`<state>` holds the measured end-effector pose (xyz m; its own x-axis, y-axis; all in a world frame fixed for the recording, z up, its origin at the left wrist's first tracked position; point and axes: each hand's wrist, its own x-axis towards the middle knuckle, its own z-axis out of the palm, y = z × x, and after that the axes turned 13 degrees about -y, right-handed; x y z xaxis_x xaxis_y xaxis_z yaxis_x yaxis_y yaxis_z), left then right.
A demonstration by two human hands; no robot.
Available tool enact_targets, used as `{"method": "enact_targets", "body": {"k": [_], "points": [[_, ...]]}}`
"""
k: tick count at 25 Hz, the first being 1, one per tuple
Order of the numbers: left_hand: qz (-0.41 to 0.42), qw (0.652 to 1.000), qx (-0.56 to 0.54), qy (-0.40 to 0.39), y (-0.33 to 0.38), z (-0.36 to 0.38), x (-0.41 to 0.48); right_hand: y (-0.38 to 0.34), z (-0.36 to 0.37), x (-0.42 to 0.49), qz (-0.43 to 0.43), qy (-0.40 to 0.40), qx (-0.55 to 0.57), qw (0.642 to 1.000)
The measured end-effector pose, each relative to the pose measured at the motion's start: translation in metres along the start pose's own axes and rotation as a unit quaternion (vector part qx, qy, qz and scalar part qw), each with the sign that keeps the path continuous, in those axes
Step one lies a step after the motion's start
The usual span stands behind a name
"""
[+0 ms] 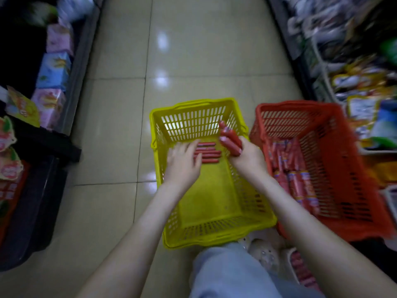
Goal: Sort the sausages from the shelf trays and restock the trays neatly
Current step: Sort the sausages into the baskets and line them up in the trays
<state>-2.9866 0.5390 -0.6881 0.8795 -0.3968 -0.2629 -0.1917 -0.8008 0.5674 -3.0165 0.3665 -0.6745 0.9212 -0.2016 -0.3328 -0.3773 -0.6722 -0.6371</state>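
A yellow basket (217, 237) stands on the floor in front of me. Several red sausages (208, 152) lie in a neat row on its bottom at the far end. My left hand (183, 162) reaches into the basket with fingers straight, touching the left end of that row. My right hand (247, 157) grips a bundle of red sausages (229, 137) above the basket's right side. A red basket (352, 160) to the right holds many larger red sausages (294, 175).
Shelves with snack packets line the right side (354, 78). Pink and blue boxes (54, 69) sit on a low shelf at the left. The tiled aisle floor (193, 50) stretches ahead. My knee in light jeans (225, 269) is below the yellow basket.
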Motion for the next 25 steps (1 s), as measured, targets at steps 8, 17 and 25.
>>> {"method": "enact_targets", "body": {"k": [8,17,25], "points": [[0.203,0.883,-0.357,-0.228,0.171,-0.059,-0.138,-0.073,-0.123,-0.209,-0.106,-0.02,0.555,0.824],[0.217,0.813,-0.386,-0.377,0.268,-0.047,-0.217,-0.018,-0.182,-0.332,-0.106,0.066,0.642,0.757],[0.162,0.788,-0.244,-0.542,0.334,0.069,-0.16,0.124,-0.189,-0.33,0.029,0.199,0.69,0.695]]}}
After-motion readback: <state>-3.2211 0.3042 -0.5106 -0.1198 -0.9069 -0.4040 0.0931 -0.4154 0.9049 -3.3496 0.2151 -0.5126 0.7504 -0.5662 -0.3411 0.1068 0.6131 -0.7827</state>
